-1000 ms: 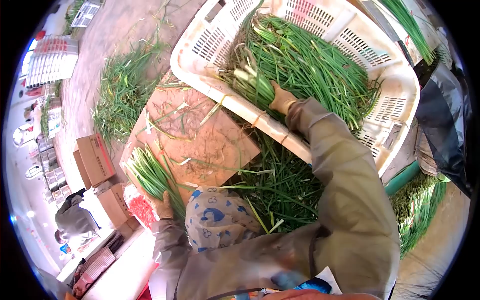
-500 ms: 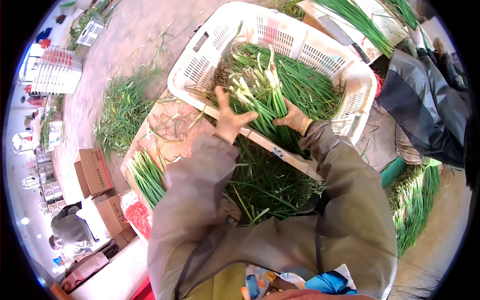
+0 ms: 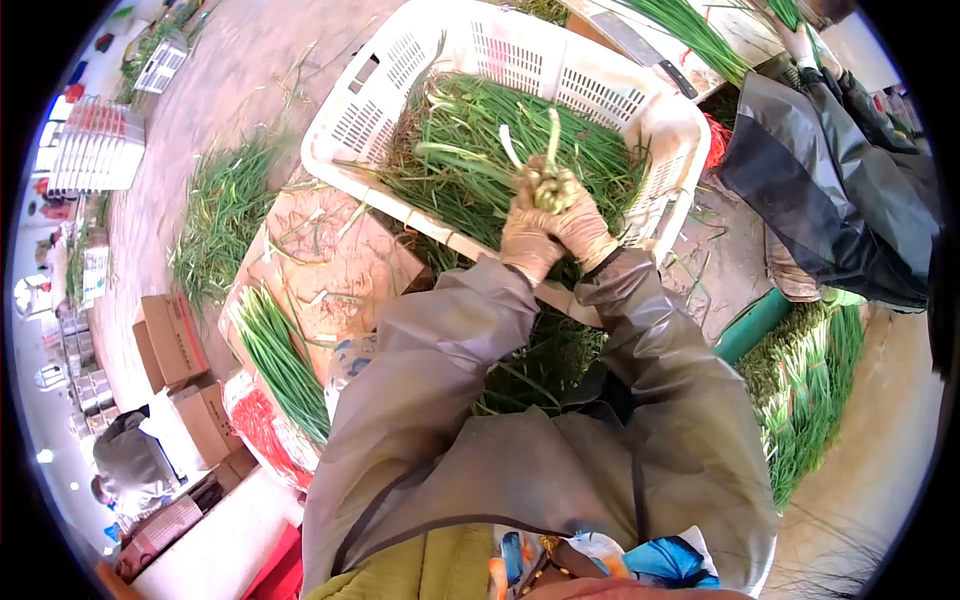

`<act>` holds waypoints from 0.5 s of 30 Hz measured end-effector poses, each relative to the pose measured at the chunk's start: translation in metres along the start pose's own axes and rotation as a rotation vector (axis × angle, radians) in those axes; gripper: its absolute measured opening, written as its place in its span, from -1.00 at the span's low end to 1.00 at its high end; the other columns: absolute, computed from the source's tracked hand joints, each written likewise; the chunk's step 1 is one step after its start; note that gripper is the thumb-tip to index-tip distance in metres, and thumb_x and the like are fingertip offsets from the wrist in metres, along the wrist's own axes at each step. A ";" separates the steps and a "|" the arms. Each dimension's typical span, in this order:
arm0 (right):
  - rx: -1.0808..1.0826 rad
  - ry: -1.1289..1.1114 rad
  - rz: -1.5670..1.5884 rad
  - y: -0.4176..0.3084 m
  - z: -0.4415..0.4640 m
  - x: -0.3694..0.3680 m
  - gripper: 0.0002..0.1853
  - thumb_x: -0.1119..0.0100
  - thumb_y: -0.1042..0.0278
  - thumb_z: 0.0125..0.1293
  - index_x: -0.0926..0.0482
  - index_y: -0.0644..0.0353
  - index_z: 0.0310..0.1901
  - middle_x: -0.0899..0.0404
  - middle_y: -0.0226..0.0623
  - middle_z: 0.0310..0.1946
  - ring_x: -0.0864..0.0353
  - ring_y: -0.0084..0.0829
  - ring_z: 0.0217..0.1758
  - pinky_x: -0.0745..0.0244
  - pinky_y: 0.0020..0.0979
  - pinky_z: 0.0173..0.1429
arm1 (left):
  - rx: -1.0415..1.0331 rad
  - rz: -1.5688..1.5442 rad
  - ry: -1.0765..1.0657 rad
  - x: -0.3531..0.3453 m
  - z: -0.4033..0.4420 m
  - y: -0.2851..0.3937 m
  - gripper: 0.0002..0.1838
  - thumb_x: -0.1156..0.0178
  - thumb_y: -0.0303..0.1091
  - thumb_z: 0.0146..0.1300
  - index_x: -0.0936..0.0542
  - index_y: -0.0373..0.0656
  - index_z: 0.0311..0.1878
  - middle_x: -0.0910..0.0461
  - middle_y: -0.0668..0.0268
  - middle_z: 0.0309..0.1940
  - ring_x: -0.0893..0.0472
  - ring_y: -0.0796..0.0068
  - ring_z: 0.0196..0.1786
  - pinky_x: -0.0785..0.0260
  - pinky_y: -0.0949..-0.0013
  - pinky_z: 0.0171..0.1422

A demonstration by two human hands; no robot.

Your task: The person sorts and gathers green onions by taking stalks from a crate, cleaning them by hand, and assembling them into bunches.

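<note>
1. Well, the left hand (image 3: 530, 243) and the right hand (image 3: 585, 222) are right next to each other, and they touch.
2. Both have their fingers curled around one bunch (image 3: 548, 185), so they are closed on it from two sides.
3. The pale ends of the bunch poke up above the hands, and two white stalks stick out past the rest.
4. The hands are over the near side of a white basket (image 3: 310, 150).
5. Just past the hands, inside the basket, is a messy pile (image 3: 470, 130) of long green leaves.
6. To the left of the left hand is a brown tabletop (image 3: 345, 245) with loose bits on it.
7. A neat bunch (image 3: 283, 365) lies at its near left edge, well apart from the hands.
8. Beside that, even farther left of the hands, are red strings (image 3: 262, 425).
9. Far past the right hand is a knife (image 3: 640, 50) with a black handle, near more long leaves (image 3: 690, 35).
10. To the right of the right hand, but closer to the body, are a green roll (image 3: 752, 325) and a big stack (image 3: 815, 400) of greens.
</note>
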State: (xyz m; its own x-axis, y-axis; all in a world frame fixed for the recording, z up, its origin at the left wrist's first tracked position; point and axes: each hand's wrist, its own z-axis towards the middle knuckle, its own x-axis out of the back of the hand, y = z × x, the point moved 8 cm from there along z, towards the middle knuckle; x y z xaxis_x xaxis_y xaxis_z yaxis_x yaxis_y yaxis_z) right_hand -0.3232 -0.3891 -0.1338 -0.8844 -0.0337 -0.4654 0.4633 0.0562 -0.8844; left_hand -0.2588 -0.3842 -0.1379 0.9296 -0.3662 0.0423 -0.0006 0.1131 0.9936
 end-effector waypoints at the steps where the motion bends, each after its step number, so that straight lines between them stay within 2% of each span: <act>1: -0.069 0.144 -0.155 0.005 -0.005 0.021 -0.39 -0.37 0.61 -0.12 -0.34 0.25 0.04 -0.50 -0.38 -0.13 -0.48 -0.52 -0.11 -0.42 -0.53 0.02 | 0.038 0.268 -0.035 -0.007 -0.005 0.015 -0.01 -0.39 -0.22 -0.25 -0.08 -0.17 0.29 -0.34 0.14 0.08 -0.38 0.19 0.10 -0.23 0.32 0.23; 2: -0.011 0.173 -0.231 -0.006 -0.006 0.023 -0.50 -0.31 0.64 -0.07 -0.38 0.25 -0.04 -0.52 -0.40 -0.20 -0.50 -0.54 -0.17 -0.44 -0.55 -0.05 | 0.200 0.682 -0.095 -0.007 -0.014 -0.003 0.08 -0.42 -0.24 -0.34 -0.03 -0.20 0.30 -0.33 -0.02 0.07 -0.35 0.08 0.13 -0.22 0.29 0.24; 4: 0.067 0.143 -0.381 0.005 -0.002 0.051 -0.59 -0.27 0.62 -0.03 -0.39 0.25 -0.10 -0.53 -0.40 -0.23 -0.50 -0.55 -0.19 -0.43 -0.55 -0.07 | 0.239 0.635 -0.220 -0.007 -0.013 0.005 0.16 -0.42 -0.21 -0.36 0.08 -0.09 0.34 -0.30 -0.12 0.11 -0.27 -0.04 0.21 -0.15 0.25 0.29; 5: 0.104 0.247 -0.117 -0.040 -0.019 0.026 -0.62 -0.25 0.62 -0.01 -0.38 0.26 -0.12 -0.52 -0.41 -0.23 -0.50 -0.56 -0.20 -0.43 -0.56 -0.10 | 0.253 0.693 -0.323 -0.004 -0.010 0.018 0.18 -0.41 -0.21 -0.33 0.13 -0.18 0.35 -0.28 -0.15 0.12 -0.28 -0.08 0.19 -0.15 0.25 0.29; 6: 0.111 0.235 -0.257 -0.052 -0.023 0.025 -0.62 -0.24 0.61 0.00 -0.37 0.25 -0.12 -0.51 -0.38 -0.22 -0.51 -0.54 -0.19 -0.44 -0.55 -0.12 | 0.316 0.740 -0.393 0.004 -0.007 0.028 0.13 -0.38 -0.19 -0.28 0.09 -0.23 0.35 -0.26 -0.15 0.15 -0.28 -0.03 0.22 -0.14 0.27 0.29; 8: 0.197 0.251 -0.246 -0.073 -0.029 0.030 -0.62 -0.24 0.60 0.00 -0.37 0.23 -0.11 -0.51 -0.35 -0.21 -0.50 -0.52 -0.18 -0.44 -0.55 -0.13 | 0.335 0.812 -0.374 0.025 -0.001 0.009 0.03 -0.37 -0.17 -0.24 -0.04 -0.22 0.33 -0.26 -0.14 0.15 -0.29 0.01 0.22 -0.15 0.28 0.28; 9: 0.312 0.266 -0.206 -0.100 -0.037 0.020 -0.63 -0.24 0.60 0.00 -0.37 0.24 -0.12 -0.50 -0.32 -0.21 -0.50 -0.48 -0.17 -0.46 -0.54 -0.13 | 0.322 0.928 -0.353 0.036 0.002 0.005 -0.09 -0.36 -0.16 -0.23 -0.22 -0.23 0.25 -0.30 -0.08 0.14 -0.31 0.07 0.20 -0.17 0.28 0.26; 10: 0.404 0.196 -0.110 -0.116 -0.037 0.017 -0.62 -0.20 0.64 0.00 -0.37 0.25 -0.10 -0.50 -0.28 -0.21 -0.50 -0.45 -0.18 -0.48 -0.51 -0.14 | 0.412 0.873 -0.396 0.047 0.001 -0.009 -0.24 -0.32 -0.15 -0.13 -0.32 -0.24 0.18 -0.32 -0.02 0.13 -0.32 0.10 0.19 -0.18 0.28 0.25; 12: 0.414 0.311 -0.202 -0.136 -0.046 0.028 -0.59 -0.17 0.68 -0.02 -0.36 0.26 -0.07 -0.49 -0.25 -0.19 -0.51 -0.44 -0.18 -0.50 -0.48 -0.13 | 0.415 0.905 -0.419 0.067 0.000 -0.041 -0.35 -0.26 -0.15 -0.02 -0.36 -0.25 0.14 -0.33 0.02 0.14 -0.34 0.13 0.18 -0.19 0.28 0.24; 14: 0.492 0.313 -0.186 -0.166 -0.054 0.030 -0.57 -0.18 0.66 -0.03 -0.36 0.29 -0.05 -0.48 -0.23 -0.18 -0.51 -0.43 -0.18 -0.50 -0.46 -0.09 | 0.409 0.928 -0.355 0.085 -0.002 -0.034 -0.42 -0.21 -0.17 0.07 -0.36 -0.25 0.14 -0.32 0.02 0.14 -0.35 0.11 0.17 -0.19 0.27 0.25; 15: 0.536 0.345 -0.217 -0.186 -0.058 0.037 -0.56 -0.19 0.64 -0.02 -0.36 0.29 -0.04 -0.48 -0.23 -0.18 -0.51 -0.43 -0.18 -0.50 -0.44 -0.08 | 0.458 0.880 -0.200 0.094 -0.005 -0.013 -0.42 -0.22 -0.17 0.08 -0.36 -0.23 0.14 -0.33 0.02 0.13 -0.36 0.10 0.16 -0.19 0.28 0.25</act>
State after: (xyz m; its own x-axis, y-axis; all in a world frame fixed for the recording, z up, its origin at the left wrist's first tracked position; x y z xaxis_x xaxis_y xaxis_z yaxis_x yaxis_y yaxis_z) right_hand -0.4454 -0.3425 0.0155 -0.8865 0.3376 -0.3164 0.1578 -0.4222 -0.8927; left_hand -0.1698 -0.4153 -0.1475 0.4521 -0.4759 0.7544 -0.8365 0.0675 0.5438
